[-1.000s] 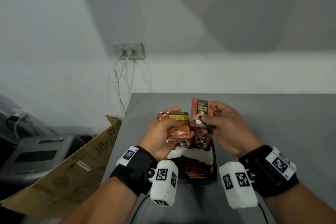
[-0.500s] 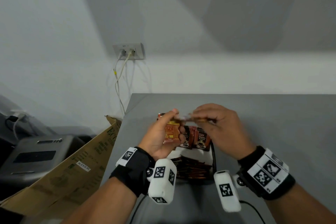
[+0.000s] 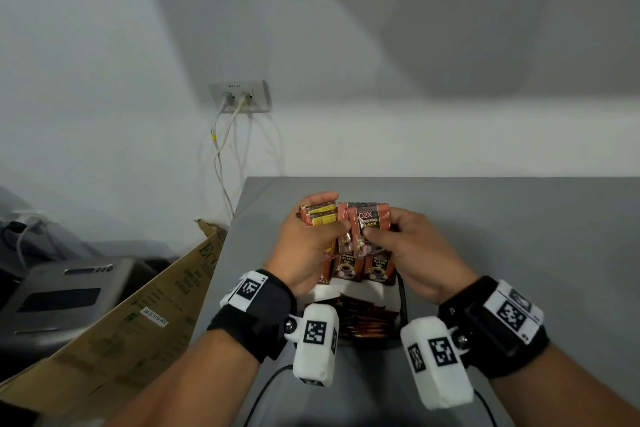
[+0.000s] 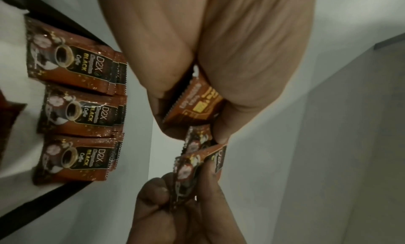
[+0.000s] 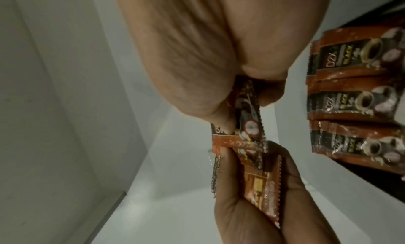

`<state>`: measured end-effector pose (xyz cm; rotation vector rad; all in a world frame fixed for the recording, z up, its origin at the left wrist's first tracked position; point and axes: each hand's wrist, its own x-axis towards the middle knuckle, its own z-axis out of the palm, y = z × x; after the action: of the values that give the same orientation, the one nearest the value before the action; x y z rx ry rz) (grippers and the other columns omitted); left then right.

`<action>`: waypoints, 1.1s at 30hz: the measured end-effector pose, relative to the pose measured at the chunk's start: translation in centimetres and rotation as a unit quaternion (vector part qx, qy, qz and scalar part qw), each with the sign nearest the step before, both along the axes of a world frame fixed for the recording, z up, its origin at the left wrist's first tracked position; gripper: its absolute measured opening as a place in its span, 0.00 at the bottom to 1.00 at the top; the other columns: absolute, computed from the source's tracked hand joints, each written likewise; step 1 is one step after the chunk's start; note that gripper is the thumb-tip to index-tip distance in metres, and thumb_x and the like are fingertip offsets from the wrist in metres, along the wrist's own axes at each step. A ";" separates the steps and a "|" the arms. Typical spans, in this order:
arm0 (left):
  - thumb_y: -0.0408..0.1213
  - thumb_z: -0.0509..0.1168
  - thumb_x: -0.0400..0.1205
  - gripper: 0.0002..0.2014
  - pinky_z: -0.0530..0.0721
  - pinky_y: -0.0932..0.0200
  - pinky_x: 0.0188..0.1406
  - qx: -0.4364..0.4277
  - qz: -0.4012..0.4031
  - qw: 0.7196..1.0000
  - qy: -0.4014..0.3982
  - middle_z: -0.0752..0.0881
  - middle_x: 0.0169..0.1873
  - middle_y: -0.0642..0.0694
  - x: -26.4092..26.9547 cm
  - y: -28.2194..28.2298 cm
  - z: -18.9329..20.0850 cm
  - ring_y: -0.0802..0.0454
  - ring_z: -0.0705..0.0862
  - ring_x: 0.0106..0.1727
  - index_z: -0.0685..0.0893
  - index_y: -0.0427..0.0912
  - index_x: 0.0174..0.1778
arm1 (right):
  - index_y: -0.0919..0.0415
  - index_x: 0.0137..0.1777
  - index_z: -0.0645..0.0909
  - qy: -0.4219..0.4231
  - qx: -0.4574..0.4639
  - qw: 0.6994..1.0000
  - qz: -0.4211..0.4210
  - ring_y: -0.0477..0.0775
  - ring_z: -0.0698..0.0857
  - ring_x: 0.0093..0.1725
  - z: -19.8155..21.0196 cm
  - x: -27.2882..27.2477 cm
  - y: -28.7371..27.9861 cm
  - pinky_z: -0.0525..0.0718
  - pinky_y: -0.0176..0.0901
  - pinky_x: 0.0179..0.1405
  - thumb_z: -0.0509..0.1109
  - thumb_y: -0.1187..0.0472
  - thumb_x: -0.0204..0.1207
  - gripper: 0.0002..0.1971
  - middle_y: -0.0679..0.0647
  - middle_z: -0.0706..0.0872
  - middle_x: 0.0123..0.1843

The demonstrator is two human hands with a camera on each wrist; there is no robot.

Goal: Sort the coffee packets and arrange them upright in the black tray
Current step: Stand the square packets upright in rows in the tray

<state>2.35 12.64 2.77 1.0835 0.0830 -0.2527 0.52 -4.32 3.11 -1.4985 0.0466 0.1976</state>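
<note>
Both hands are raised over the far end of the black tray (image 3: 403,302). My left hand (image 3: 332,224) grips a few orange-and-yellow coffee packets (image 3: 320,213), also seen as orange packets (image 4: 195,105) in the left wrist view. My right hand (image 3: 384,229) pinches two overlapping D2X Black packets (image 3: 369,222) by their lower edge, faces toward me, right beside the left-hand stack. The left thumb touches one of them. Black packets (image 4: 81,112) stand upright in a row in the tray's far section. Orange packets (image 3: 363,319) lie stacked in its near section.
The tray sits near the left edge of the grey table (image 3: 519,253). A cardboard box (image 3: 138,315) leans beside the table on the left, with a grey device (image 3: 65,291) behind it. A wall socket (image 3: 240,95) with cables is on the wall.
The right hand tipped its black packets flat, met the left hand, and now holds them upright against the left hand's orange stack. The left hand's stack has risen slightly.
</note>
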 end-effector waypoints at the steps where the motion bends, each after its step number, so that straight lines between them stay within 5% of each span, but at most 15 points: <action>1: 0.17 0.70 0.77 0.26 0.89 0.43 0.50 -0.021 -0.004 1.000 0.008 0.86 0.54 0.29 0.0 0.1 0.0 0.35 0.87 0.53 0.77 0.34 0.72 | 0.59 0.59 0.88 0.011 0.007 1.000 -0.003 0.60 0.90 0.46 -0.2 0.0 0.2 0.88 0.55 0.54 0.70 0.71 0.82 0.11 0.58 0.93 0.49; 3: 0.24 0.68 0.73 0.25 0.89 0.45 0.43 -0.069 -0.019 0.996 0.047 0.86 0.50 0.29 0.0 0.6 0.1 0.35 0.87 0.47 0.79 0.36 0.68 | 0.59 0.60 0.86 0.024 0.030 0.999 -0.025 0.52 0.86 0.43 -0.1 0.1 0.4 0.84 0.47 0.47 0.66 0.71 0.84 0.11 0.56 0.92 0.47; 6: 0.23 0.60 0.70 0.21 0.91 0.43 0.44 -0.114 -0.045 0.989 0.085 0.84 0.46 0.29 -0.1 1.3 -0.1 0.37 0.87 0.44 0.79 0.30 0.60 | 0.60 0.60 0.83 0.021 0.097 0.993 -0.061 0.47 0.87 0.39 0.5 0.2 0.0 0.81 0.41 0.39 0.62 0.72 0.86 0.12 0.53 0.92 0.45; 11: 0.17 0.64 0.80 0.18 0.91 0.48 0.41 -0.009 -0.040 0.998 0.037 0.86 0.55 0.22 -0.3 1.1 0.1 0.34 0.90 0.49 0.77 0.21 0.67 | 0.64 0.63 0.84 0.035 0.100 0.994 0.026 0.58 0.88 0.50 1.0 -0.1 0.2 0.83 0.52 0.55 0.64 0.71 0.85 0.12 0.60 0.92 0.52; 13: 0.19 0.66 0.80 0.20 0.91 0.45 0.46 0.011 -0.044 0.999 0.016 0.84 0.61 0.21 -0.3 0.8 -0.1 0.32 0.89 0.54 0.76 0.19 0.68 | 0.65 0.62 0.84 0.049 0.086 0.994 0.043 0.54 0.90 0.46 1.1 -0.3 0.8 0.87 0.46 0.47 0.64 0.72 0.85 0.11 0.59 0.93 0.48; 15: 0.29 0.71 0.80 0.24 0.90 0.49 0.41 0.020 -0.032 0.999 0.022 0.85 0.58 0.23 -0.3 0.7 -0.2 0.38 0.89 0.49 0.77 0.23 0.70 | 0.61 0.58 0.86 0.036 0.066 0.997 0.014 0.50 0.89 0.42 1.4 -0.4 1.0 0.86 0.43 0.41 0.65 0.72 0.84 0.10 0.55 0.93 0.45; 18: 0.50 0.74 0.75 0.26 0.80 0.57 0.29 -0.003 -0.026 0.995 0.100 0.84 0.42 0.36 -0.1 1.0 -0.1 0.48 0.82 0.34 0.83 0.35 0.63 | 0.51 0.53 0.88 -0.104 -0.106 0.987 -0.057 0.45 0.90 0.47 1.8 -0.2 -0.1 0.87 0.40 0.52 0.70 0.67 0.83 0.10 0.46 0.93 0.47; 21: 0.43 0.72 0.77 0.10 0.79 0.59 0.25 -0.028 -0.039 0.989 0.136 0.85 0.39 0.39 0.2 1.4 -0.1 0.48 0.81 0.34 0.83 0.41 0.49 | 0.47 0.55 0.92 -0.261 -0.264 0.928 0.007 0.41 0.86 0.54 1.8 -0.6 -0.7 0.82 0.28 0.57 0.76 0.71 0.77 0.16 0.41 0.88 0.52; 25: 0.22 0.68 0.79 0.06 0.86 0.53 0.34 0.030 0.004 0.997 0.067 0.89 0.43 0.36 0.7 1.8 -0.2 0.42 0.88 0.41 0.84 0.35 0.47 | 0.49 0.59 0.91 -0.236 -0.247 0.939 0.035 0.44 0.87 0.52 0.5 -1.2 -1.8 0.84 0.31 0.55 0.77 0.71 0.76 0.18 0.44 0.89 0.51; 27: 0.18 0.68 0.79 0.08 0.88 0.52 0.35 0.077 0.028 0.997 0.010 0.90 0.41 0.36 0.8 2.1 -0.2 0.41 0.91 0.43 0.84 0.33 0.50 | 0.54 0.58 0.90 -0.158 -0.076 0.984 -0.004 0.48 0.90 0.53 0.5 -1.6 -2.3 0.87 0.41 0.58 0.76 0.71 0.74 0.16 0.49 0.93 0.54; 29: 0.18 0.70 0.77 0.14 0.88 0.47 0.43 0.122 0.035 0.991 -0.036 0.91 0.46 0.35 0.9 1.9 -0.6 0.38 0.91 0.48 0.84 0.37 0.55 | 0.64 0.62 0.87 -0.073 0.088 0.993 -0.013 0.58 0.90 0.53 0.5 -1.8 -2.1 0.89 0.50 0.55 0.73 0.71 0.72 0.17 0.61 0.92 0.57; 33: 0.24 0.76 0.71 0.22 0.89 0.42 0.54 0.142 0.020 0.987 -0.074 0.91 0.46 0.40 0.6 0.5 -0.5 0.42 0.90 0.50 0.84 0.44 0.59 | 0.63 0.62 0.87 -0.027 0.006 1.000 -0.014 0.61 0.90 0.54 0.3 -1.0 -0.8 0.86 0.63 0.65 0.68 0.72 0.82 0.13 0.62 0.93 0.55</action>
<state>2.91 13.12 2.28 1.3799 0.0073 -0.1262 -0.52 -5.15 3.41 -1.4899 0.0238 0.1345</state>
